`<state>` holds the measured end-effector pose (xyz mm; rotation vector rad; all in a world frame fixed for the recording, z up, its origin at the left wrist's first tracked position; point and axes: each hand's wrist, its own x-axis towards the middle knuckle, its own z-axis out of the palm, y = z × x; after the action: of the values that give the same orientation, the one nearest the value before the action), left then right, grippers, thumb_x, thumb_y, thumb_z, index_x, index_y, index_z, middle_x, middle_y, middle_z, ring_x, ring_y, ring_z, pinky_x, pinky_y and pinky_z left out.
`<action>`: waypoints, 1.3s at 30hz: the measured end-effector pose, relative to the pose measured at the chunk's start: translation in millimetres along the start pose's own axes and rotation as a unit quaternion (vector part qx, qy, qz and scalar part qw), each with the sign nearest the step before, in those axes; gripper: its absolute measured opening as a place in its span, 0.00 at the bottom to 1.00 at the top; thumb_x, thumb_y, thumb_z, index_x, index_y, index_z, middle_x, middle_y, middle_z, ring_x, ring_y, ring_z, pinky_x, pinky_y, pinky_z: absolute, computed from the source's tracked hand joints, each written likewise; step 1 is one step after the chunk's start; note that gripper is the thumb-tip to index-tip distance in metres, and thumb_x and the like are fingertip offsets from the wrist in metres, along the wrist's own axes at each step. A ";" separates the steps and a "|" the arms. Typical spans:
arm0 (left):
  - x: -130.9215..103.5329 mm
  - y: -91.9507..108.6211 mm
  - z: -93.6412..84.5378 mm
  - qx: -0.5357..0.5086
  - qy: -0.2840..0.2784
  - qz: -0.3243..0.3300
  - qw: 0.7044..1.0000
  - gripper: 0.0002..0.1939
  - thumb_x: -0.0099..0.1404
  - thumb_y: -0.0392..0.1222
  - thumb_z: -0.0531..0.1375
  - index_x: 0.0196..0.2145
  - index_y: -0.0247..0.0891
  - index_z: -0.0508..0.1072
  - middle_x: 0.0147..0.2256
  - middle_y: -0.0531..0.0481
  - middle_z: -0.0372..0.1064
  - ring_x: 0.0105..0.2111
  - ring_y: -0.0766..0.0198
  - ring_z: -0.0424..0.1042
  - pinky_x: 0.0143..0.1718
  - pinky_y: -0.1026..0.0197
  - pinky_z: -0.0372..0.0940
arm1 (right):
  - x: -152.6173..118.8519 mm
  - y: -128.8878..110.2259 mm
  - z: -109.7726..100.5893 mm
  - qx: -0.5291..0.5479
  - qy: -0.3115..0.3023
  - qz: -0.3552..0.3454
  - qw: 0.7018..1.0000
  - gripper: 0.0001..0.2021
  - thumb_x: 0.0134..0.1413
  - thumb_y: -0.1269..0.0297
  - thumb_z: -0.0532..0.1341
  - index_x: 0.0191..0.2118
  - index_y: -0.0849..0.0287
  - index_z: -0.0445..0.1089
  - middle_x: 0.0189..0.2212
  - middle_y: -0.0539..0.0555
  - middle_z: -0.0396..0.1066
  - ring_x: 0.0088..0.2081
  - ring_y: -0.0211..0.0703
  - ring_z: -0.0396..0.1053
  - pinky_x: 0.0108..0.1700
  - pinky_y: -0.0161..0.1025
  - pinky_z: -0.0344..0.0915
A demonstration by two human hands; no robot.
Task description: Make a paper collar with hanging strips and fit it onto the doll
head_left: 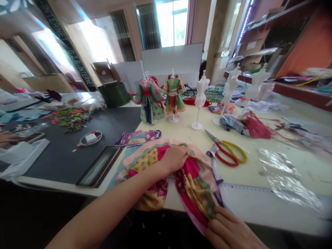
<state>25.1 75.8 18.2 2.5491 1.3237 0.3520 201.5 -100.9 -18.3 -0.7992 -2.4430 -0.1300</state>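
A patterned cloth [146,160] in pink, yellow and green lies curved over the table's front edge, its right part hanging toward me. My left hand [176,157] is closed on its gathered upper middle, fingertips partly hidden in the folds. Lower right, my right hand [224,224] pinches the cloth's outer edge between thumb and fingers. A narrow purple strip [216,169] runs beside the cloth's right side. Behind the cloth lies a folded purple floral piece [140,137]. Scissors [227,150] with red and yellow handles rest to the right, blades apart.
Two dressed mini mannequins [149,98] and a bare white one [201,98] stand behind. A tablet [100,166] lies left, a ruler [246,188] and clear plastic [287,176] right. At the far left, another person's hand [9,137] is near a phone [33,137].
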 end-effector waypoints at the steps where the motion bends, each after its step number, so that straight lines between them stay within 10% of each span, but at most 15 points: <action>1: 3.0 -3.1 0.3 -0.009 0.019 -0.019 1.000 0.08 0.65 0.39 0.52 0.33 0.38 0.71 0.33 0.46 0.72 0.36 0.56 0.72 0.38 0.58 0.64 | 0.8 0.2 -1.9 0.002 -0.002 0.003 1.000 0.15 0.62 0.77 0.48 0.36 0.58 0.71 0.24 0.50 0.70 0.29 0.39 0.70 0.48 0.39 0.66; 12: 15.2 -37.7 7.1 -0.123 0.212 -0.182 0.952 0.07 0.64 0.41 0.53 0.29 0.39 0.67 0.27 0.50 0.70 0.30 0.59 0.70 0.33 0.60 0.60 | 5.8 -1.7 -14.8 0.037 -0.029 0.001 0.999 0.12 0.61 0.76 0.50 0.34 0.60 0.70 0.23 0.51 0.69 0.28 0.39 0.68 0.47 0.41 0.67; 18: 20.1 -45.7 4.4 -0.185 0.263 -0.203 0.925 0.06 0.63 0.41 0.54 0.30 0.38 0.68 0.27 0.50 0.71 0.30 0.60 0.70 0.34 0.60 0.61 | -2.6 30.7 -22.5 -0.039 0.114 0.160 0.980 0.11 0.57 0.71 0.56 0.45 0.60 0.68 0.39 0.59 0.72 0.38 0.45 0.73 0.39 0.40 0.71; 22: 22.8 -54.4 6.7 -0.217 0.281 -0.214 0.910 0.07 0.61 0.42 0.54 0.30 0.38 0.69 0.27 0.50 0.71 0.30 0.60 0.70 0.34 0.60 0.62 | 1.6 59.4 -16.8 -0.094 0.010 0.288 0.953 0.18 0.60 0.61 0.54 0.53 0.62 0.64 0.47 0.63 0.69 0.36 0.47 0.74 0.32 0.41 0.71; 26: 24.7 -67.4 9.9 -0.240 0.302 -0.238 0.891 0.08 0.62 0.42 0.54 0.31 0.37 0.70 0.28 0.50 0.71 0.30 0.60 0.70 0.35 0.60 0.62 | 1.7 69.1 -18.9 -0.051 -0.062 0.291 0.953 0.12 0.63 0.64 0.49 0.38 0.56 0.70 0.33 0.54 0.71 0.30 0.42 0.72 0.30 0.37 0.67; 35: 23.1 -71.3 7.0 -0.282 0.298 -0.272 0.870 0.10 0.66 0.44 0.57 0.33 0.33 0.70 0.29 0.52 0.68 0.31 0.65 0.69 0.38 0.57 0.65 | -34.0 66.0 -75.7 0.020 0.063 0.366 0.928 0.07 0.55 0.55 0.59 0.35 0.51 0.68 0.28 0.51 0.71 0.27 0.43 0.70 0.25 0.35 0.65; 39: 21.9 -66.5 7.5 -0.305 0.282 -0.265 0.870 0.11 0.66 0.45 0.57 0.33 0.33 0.70 0.29 0.52 0.69 0.31 0.65 0.70 0.37 0.57 0.65 | -52.4 63.3 -92.2 0.020 0.144 0.467 0.872 0.07 0.55 0.54 0.59 0.32 0.50 0.69 0.24 0.52 0.69 0.23 0.44 0.68 0.27 0.42 0.64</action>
<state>-11.0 130.1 -8.3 1.5254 1.6761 1.2271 316.8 -99.8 25.7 -1.7001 -1.5560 0.1605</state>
